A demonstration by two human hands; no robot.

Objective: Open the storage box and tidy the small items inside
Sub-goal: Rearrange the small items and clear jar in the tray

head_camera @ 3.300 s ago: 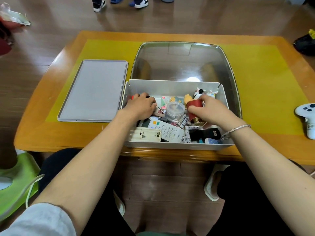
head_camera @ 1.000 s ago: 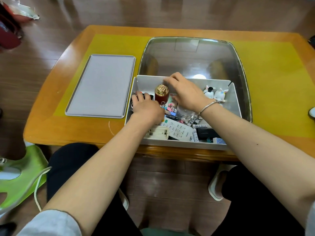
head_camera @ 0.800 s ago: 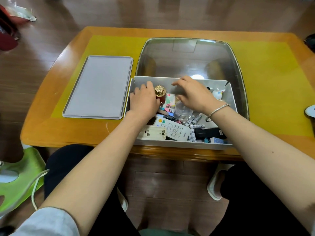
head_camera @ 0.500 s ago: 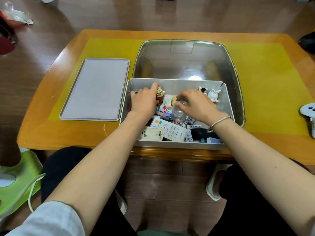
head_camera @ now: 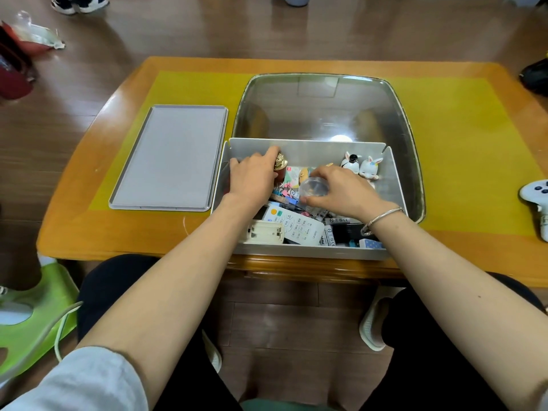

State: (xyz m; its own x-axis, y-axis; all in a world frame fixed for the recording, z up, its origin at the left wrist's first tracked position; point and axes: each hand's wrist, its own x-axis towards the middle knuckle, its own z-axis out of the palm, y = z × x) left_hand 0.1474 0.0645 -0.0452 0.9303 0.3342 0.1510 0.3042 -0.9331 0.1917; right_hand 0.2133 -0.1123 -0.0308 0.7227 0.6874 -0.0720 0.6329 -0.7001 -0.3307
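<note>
Here the right hand (head_camera: 341, 192) grips a clear jar (head_camera: 313, 188).

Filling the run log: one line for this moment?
lid off | left hand beside red bottle | right hand grips clear jar

Table (head_camera: 124, 232): bears the storage box, its lid and a tray.
Storage box (head_camera: 302, 251): at the table's near edge, before the tray (head_camera: 326, 108).
Lid (head_camera: 172, 158): flat on the table, just left of the box.
Game controller (head_camera: 536, 200): on the table, well right of the box.
2 rabbit figures (head_camera: 360, 167): in the box's far right corner, side by side.
Remote control (head_camera: 296, 226): in the box's near part, with the battery case (head_camera: 265, 232) at its left.
Left hand (head_camera: 252, 179): in the box's far left part, beside the bottle (head_camera: 280, 167).
Right hand (head_camera: 341, 191): in the box's middle, round the small jar (head_camera: 314, 188).
</note>
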